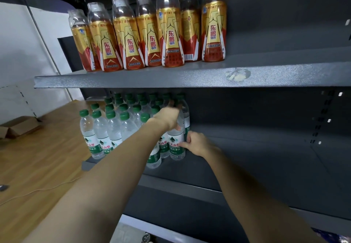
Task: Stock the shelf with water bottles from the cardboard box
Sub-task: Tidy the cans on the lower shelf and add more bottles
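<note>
Clear plastic water bottle [176,144], green-white label: left hand [168,118] grips shoulder, right hand [197,144] pinches label.

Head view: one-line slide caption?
Both hands, left hand and right hand, grip a water bottle on the lower shelf.

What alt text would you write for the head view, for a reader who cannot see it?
Both hands hold one water bottle on the lower shelf, left hand on its upper part, right hand at its label, beside rows of green-capped water bottles. Gold-labelled drink bottles line the upper shelf.
</note>
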